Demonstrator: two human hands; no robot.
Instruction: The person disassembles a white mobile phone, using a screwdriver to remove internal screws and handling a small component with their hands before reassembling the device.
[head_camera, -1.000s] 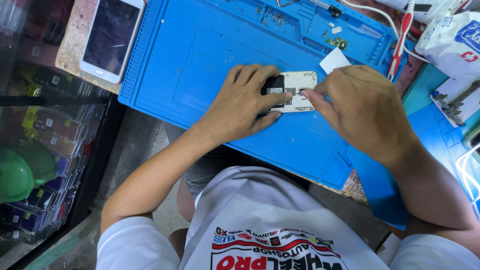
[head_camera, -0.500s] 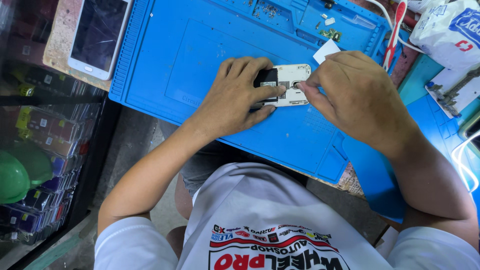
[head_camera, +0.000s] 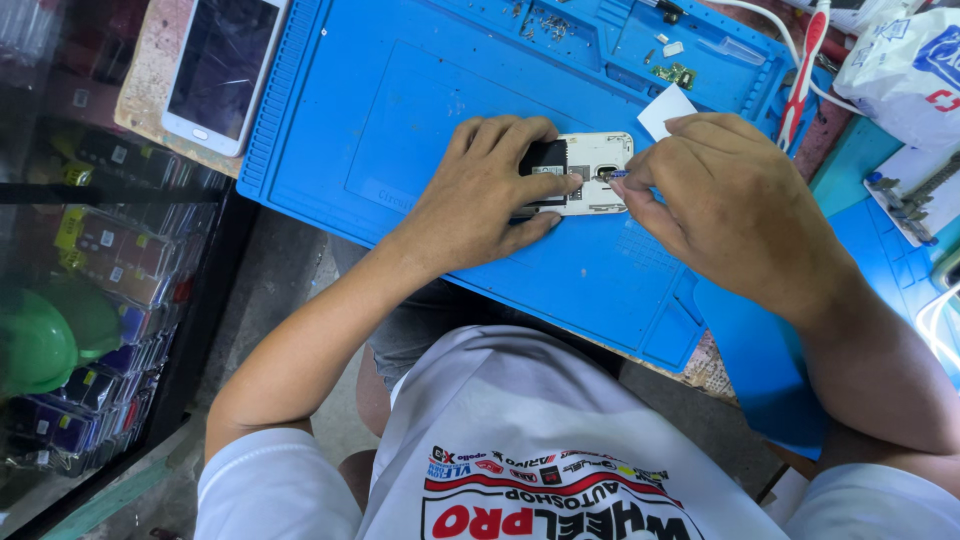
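Left hand (head_camera: 480, 195) is flat over the opened phone (head_camera: 578, 172), fingers spread and pressing down, thumb under its near edge; reads to me as a clamp so the phone can't skate on the blue mat (head_camera: 400, 110). Right hand (head_camera: 735, 205) is curled nearly closed, fingertips pinched on a small tool whose tip meets the phone's right half; I can't tell what kind of tool it is. Phone lies back-side up on the mat near its middle, long axis running left-right across my view, pale end toward the right hand, dark end under the left fingers. A white card (head_camera: 665, 108) sits just beyond it; a second phone (head_camera: 222, 70) lies well apart, off the mat's left edge.
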